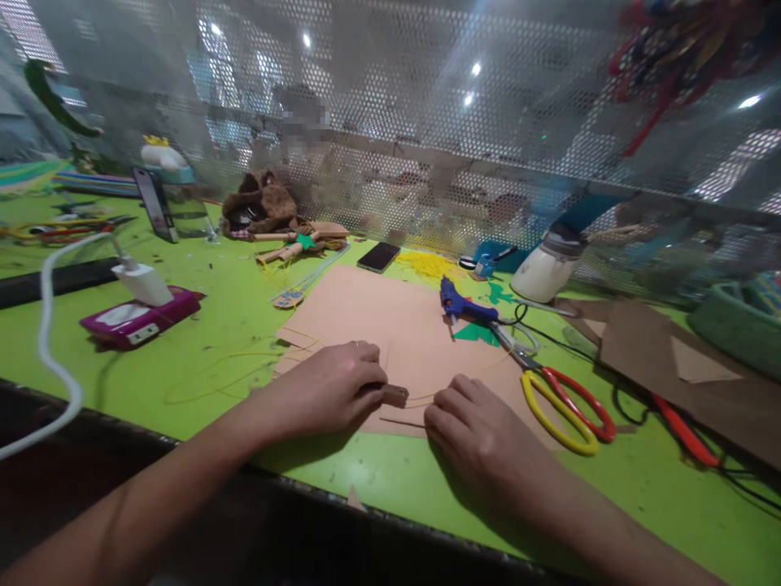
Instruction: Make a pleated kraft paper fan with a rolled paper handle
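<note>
Two hands work over cardboard (354,301) on the counter (378,468): the left hand (342,378) has its fingers clamped on a small brown strip (396,395); the right hand's (482,423) curl there, grip unclear. One green basket (726,325) holds something striped.

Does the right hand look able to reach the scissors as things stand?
Probably yes: the scissors lie close beside the right hand, handles uncovered, and nothing seems to stand between them.

Scissors (554,391) an obstacle beside right hand (479,423)
</note>
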The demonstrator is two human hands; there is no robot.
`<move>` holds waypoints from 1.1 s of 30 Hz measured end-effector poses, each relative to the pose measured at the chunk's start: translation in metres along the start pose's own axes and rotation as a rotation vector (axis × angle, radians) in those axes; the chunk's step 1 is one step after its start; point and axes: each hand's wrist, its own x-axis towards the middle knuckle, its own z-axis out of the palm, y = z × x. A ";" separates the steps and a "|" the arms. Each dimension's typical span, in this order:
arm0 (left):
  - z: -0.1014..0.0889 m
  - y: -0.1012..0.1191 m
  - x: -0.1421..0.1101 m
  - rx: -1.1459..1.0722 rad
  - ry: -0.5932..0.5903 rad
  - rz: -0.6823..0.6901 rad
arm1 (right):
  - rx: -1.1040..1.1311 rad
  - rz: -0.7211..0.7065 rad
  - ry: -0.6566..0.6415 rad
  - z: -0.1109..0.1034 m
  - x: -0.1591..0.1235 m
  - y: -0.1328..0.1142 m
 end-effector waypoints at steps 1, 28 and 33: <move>0.000 0.001 0.000 0.008 -0.003 0.000 | -0.005 -0.003 -0.015 0.002 0.001 0.001; 0.010 0.000 -0.004 0.117 0.028 -0.008 | 0.005 -0.017 0.086 0.013 0.012 -0.001; 0.014 -0.003 -0.003 0.142 0.033 0.013 | 0.128 0.080 0.115 0.020 0.008 -0.001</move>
